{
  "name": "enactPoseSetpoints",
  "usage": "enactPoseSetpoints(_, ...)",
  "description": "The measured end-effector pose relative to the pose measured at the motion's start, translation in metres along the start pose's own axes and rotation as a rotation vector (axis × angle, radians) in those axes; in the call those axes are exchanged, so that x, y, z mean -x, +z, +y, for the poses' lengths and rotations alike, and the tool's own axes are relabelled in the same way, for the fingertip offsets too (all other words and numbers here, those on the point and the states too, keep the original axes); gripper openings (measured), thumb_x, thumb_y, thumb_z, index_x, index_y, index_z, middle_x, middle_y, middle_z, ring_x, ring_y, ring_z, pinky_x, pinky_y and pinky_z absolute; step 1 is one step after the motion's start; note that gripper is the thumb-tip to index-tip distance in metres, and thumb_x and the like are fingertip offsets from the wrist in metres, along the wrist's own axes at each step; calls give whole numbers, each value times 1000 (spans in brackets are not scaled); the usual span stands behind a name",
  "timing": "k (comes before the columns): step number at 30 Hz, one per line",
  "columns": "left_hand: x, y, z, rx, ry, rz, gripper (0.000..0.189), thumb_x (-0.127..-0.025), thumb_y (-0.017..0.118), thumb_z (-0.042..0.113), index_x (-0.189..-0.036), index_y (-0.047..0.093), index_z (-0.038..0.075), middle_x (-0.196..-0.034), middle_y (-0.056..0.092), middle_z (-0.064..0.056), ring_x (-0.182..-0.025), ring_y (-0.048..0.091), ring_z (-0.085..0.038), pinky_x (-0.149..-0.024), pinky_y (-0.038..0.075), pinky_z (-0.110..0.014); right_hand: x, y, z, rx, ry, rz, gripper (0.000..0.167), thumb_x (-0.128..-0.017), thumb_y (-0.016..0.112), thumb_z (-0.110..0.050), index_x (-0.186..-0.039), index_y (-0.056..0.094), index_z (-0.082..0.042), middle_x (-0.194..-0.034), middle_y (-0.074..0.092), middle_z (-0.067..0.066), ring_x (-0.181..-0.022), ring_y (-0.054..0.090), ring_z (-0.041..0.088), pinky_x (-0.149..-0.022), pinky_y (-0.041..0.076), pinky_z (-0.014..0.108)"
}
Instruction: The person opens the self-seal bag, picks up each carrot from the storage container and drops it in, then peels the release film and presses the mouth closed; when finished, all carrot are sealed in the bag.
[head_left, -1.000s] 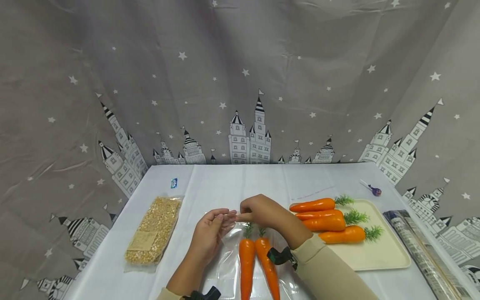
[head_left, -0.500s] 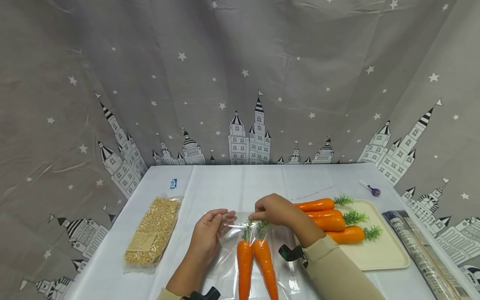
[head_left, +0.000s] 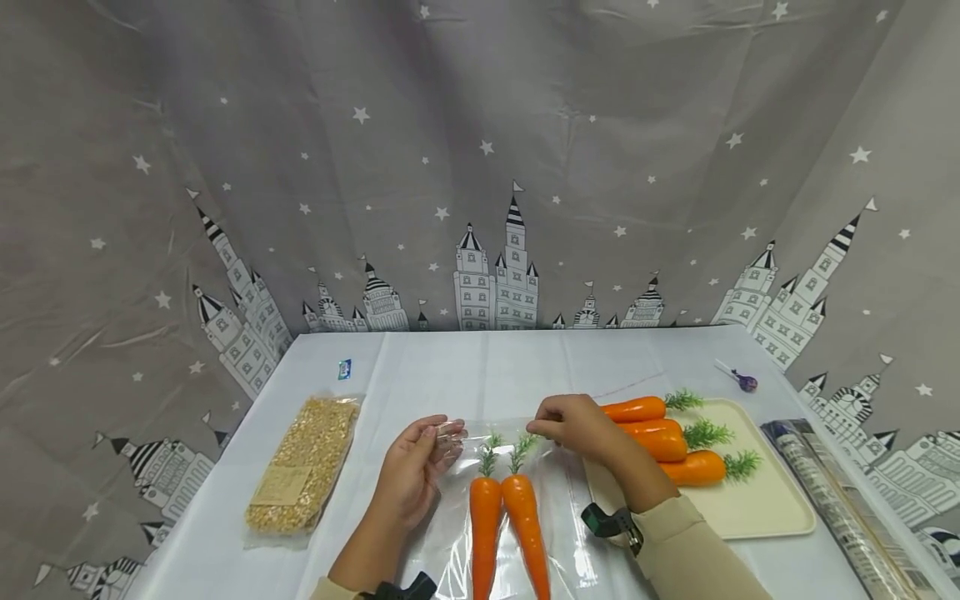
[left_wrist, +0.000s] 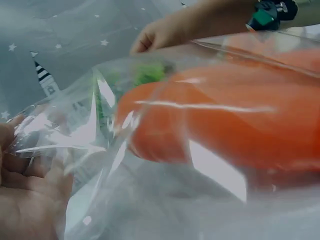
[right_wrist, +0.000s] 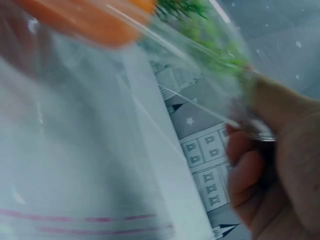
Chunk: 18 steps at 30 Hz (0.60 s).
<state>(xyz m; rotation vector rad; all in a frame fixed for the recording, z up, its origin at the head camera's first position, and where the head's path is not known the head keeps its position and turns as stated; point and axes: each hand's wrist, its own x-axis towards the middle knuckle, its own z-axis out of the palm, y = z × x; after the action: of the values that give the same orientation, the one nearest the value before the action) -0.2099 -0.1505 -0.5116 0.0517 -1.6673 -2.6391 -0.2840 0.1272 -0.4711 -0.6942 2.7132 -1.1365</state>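
Carrots (head_left: 485, 525), two of them, lie inside the clear bag (head_left: 442, 550), left of the cream tray (head_left: 772, 508). A second ago my hands nearly met; since then my right hand (head_left: 573, 425) has slid along the bag's far edge toward the tray, and its thumb and fingers now pinch that edge just beside the tray's left side. My left hand (head_left: 412, 471) has stayed about where it was, farther from the tray, thumb and fingers closed lightly on the other corner. As I judge it, that leaves the far edge drawn out between two grips, the green tops (head_left: 488, 454) just on my side of it. The edge itself runs crosswise, toward the tray. Both carrots have their long axes running away from me, leafy ends pointing farthest; the one nearer the tray slants, its orange lower end leaning trayward. How long the bag is, I can't tell: its near end leaves the view.
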Motion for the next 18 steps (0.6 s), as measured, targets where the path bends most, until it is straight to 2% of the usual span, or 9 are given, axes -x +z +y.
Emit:
enactPoseSetpoints(2, 0, 0, -2, 9, -25, -40, 35, -113, 48, 21, -144, 49, 7, -136, 67, -10, -119, 70, -24, -102, 58, -41, 3, 2, 3, -47, -1, 50, 18, -95, 78, -30, -82, 71, -21, -72, 66, 0, -63, 57, 13, -58, 52, 28)
enactPoseSetpoints(6, 0, -1, -7, 9, -99, -119, 55, -112, 50, 29, -161, 29, 17, -156, 49, -12, -131, 62, -29, -105, 56, -50, 8, 5, 5, -100, 5, 102, 14, -95, 78, -28, -86, 73, -20, -77, 69, 7, -65, 58, 15, -60, 54, 28)
enactPoseSetpoints(9, 2, -2, -8, -49, -173, -182, 63, -111, 51, 35, -163, 21, 14, -159, 46, -18, -133, 61, -31, -104, 56, -50, 11, 6, 4, -116, 10, 119, 13, -96, 78, -29, -87, 74, -20, -76, 69, 8, -66, 58, 15, -60, 55, 28)
enactPoseSetpoints(13, 4, -2, -9, -203, -251, -298, 62, -110, 53, 35, -157, 34, 0, -148, 57, -23, -122, 68, -28, -99, 59, -43, 13, 6, 3, -151, 6, 156, 14, -95, 78, -30, -87, 74, -19, -71, 66, 1, -64, 58, 16, -58, 54, 29)
enactPoseSetpoints(15, 6, -1, -10, -261, -267, -340, 59, -107, 59, 31, -151, 42, -4, -139, 64, -21, -115, 70, -25, -97, 60, -40, 13, 7, 2, -169, 18, 173, 15, -95, 78, -31, -87, 74, -19, -70, 64, -2, -64, 58, 16, -58, 54, 29)
enactPoseSetpoints(18, 6, 1, -12, -291, -271, -373, 53, -102, 69, 22, -143, 51, -6, -130, 68, -15, -108, 71, -22, -95, 60, -35, 14, 11, 2, -213, 55, 188, 16, -94, 79, -32, -88, 74, -18, -70, 63, -3, -64, 58, 16, -58, 54, 29)
